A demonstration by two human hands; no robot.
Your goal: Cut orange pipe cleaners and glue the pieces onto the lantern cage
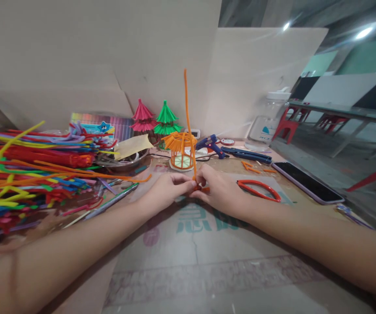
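Long orange fuzzy pipe cleaner [188, 126] stands near upright, its lower end low over the flat cardboard sheet [191, 261] in mid-table and its top end free in open air. Left hand [168, 191] and right hand [219, 192] meet at that lower end. Thumb and fingertips of each are pinched tight on the stem, and the two hands touch. Just behind the stem is a small orange pavilion model with a fringed roof [179, 148]. Beyond it, pink [142, 117] and green [166, 118] tiered trees stand against the cardboard backdrop. Blue glue gun [211, 144] is right of the pavilion. Red-handled cutters [259, 190] lie just beside the right hand. Dark phone [301, 176] lies near the table's right edge. A heaped pile of mixed-colour pipe cleaners [27, 170] crowds the left side. The cardboard between the forearms is bare.
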